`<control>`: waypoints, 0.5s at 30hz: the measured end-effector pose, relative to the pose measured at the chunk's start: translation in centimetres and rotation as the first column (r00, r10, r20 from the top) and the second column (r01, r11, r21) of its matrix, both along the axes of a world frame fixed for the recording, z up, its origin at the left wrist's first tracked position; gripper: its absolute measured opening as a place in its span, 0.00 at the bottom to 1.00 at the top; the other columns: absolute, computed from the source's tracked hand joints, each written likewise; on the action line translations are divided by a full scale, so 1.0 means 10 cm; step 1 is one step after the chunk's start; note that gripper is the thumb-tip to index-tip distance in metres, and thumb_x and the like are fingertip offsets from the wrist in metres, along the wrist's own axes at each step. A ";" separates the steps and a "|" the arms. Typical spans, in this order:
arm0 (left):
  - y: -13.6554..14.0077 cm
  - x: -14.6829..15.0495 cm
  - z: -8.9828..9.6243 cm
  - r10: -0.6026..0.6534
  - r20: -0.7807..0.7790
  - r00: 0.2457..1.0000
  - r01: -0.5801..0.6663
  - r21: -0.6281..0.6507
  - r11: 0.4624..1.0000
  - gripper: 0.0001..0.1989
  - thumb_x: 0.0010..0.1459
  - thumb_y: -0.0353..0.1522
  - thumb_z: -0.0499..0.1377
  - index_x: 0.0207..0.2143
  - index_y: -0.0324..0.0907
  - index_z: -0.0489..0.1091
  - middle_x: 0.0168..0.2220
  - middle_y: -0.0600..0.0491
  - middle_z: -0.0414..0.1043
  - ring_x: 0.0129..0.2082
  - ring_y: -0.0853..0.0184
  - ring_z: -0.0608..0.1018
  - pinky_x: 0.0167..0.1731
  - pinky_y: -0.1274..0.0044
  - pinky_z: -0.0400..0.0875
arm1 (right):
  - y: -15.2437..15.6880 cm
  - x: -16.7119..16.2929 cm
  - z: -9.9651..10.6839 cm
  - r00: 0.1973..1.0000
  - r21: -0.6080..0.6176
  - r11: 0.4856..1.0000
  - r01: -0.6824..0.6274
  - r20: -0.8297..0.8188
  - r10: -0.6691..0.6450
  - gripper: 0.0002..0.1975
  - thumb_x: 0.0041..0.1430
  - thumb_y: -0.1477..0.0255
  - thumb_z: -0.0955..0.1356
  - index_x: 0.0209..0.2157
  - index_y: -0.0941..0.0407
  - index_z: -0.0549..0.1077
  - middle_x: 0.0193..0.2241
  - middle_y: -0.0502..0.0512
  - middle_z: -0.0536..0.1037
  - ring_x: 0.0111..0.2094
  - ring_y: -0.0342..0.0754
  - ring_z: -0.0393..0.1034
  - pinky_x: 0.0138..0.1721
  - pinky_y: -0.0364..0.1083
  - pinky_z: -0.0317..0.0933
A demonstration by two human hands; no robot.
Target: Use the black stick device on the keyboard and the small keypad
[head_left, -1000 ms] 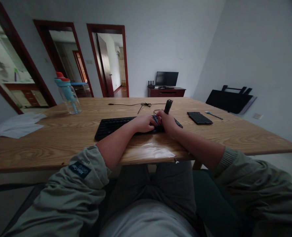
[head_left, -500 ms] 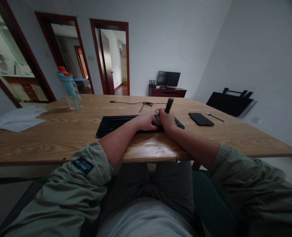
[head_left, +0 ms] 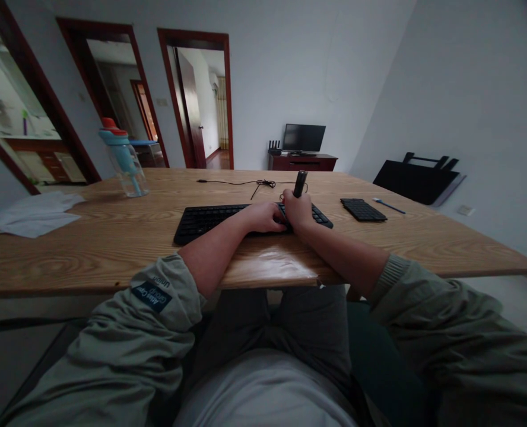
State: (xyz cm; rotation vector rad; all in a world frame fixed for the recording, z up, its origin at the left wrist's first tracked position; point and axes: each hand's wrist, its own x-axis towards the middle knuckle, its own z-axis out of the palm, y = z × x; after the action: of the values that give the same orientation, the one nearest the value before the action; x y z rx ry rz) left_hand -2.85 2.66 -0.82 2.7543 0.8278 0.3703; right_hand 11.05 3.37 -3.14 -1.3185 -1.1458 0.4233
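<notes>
A black keyboard (head_left: 203, 222) lies on the wood-grained table (head_left: 112, 255), doorways (head_left: 208, 110) beyond.

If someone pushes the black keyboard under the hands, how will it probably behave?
The keyboard would probably slide rather than tip, since it lies low and flat on the table. Its long, straight body looks fairly stiff. The thin cable behind it, if attached, might drag along.

A passable stretch of desk (head_left: 161, 206) separates the bottle (head_left: 124, 160) from the keyboard (head_left: 210, 219); beyond the keyboard, a cable (head_left: 266, 184) obstructs.
</notes>
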 end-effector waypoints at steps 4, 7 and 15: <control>-0.03 0.01 0.02 0.037 -0.006 0.999 -0.037 -0.002 0.999 0.14 0.52 0.37 0.62 0.38 0.40 0.82 0.36 0.48 0.82 0.33 0.59 0.78 0.38 0.71 0.69 | -0.01 -0.01 0.02 1.000 0.010 1.000 0.002 0.009 -0.002 0.13 0.53 0.69 0.64 0.18 0.52 0.61 0.15 0.49 0.64 0.20 0.45 0.60 0.21 0.44 0.51; -0.04 0.01 0.02 0.039 -0.003 0.999 -0.039 0.008 0.999 0.14 0.53 0.37 0.62 0.38 0.40 0.82 0.36 0.48 0.82 0.34 0.59 0.78 0.37 0.72 0.69 | -0.01 -0.01 0.02 1.000 0.021 1.000 -0.006 -0.001 0.006 0.13 0.53 0.69 0.64 0.17 0.52 0.60 0.15 0.49 0.63 0.20 0.45 0.59 0.22 0.44 0.51; 0.00 0.00 0.00 0.000 -0.016 1.000 0.001 0.036 0.999 0.14 0.54 0.37 0.61 0.40 0.41 0.82 0.37 0.50 0.82 0.33 0.62 0.78 0.36 0.74 0.68 | -0.05 -0.04 0.01 0.999 0.019 1.000 0.022 0.026 -0.023 0.15 0.56 0.70 0.63 0.17 0.53 0.61 0.15 0.49 0.64 0.20 0.45 0.59 0.21 0.45 0.49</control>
State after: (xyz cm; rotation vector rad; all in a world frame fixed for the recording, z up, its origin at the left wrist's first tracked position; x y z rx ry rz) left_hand -2.84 2.67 -0.81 2.7942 0.8320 0.3677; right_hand 10.69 2.83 -3.03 -1.3226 -1.1529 0.3789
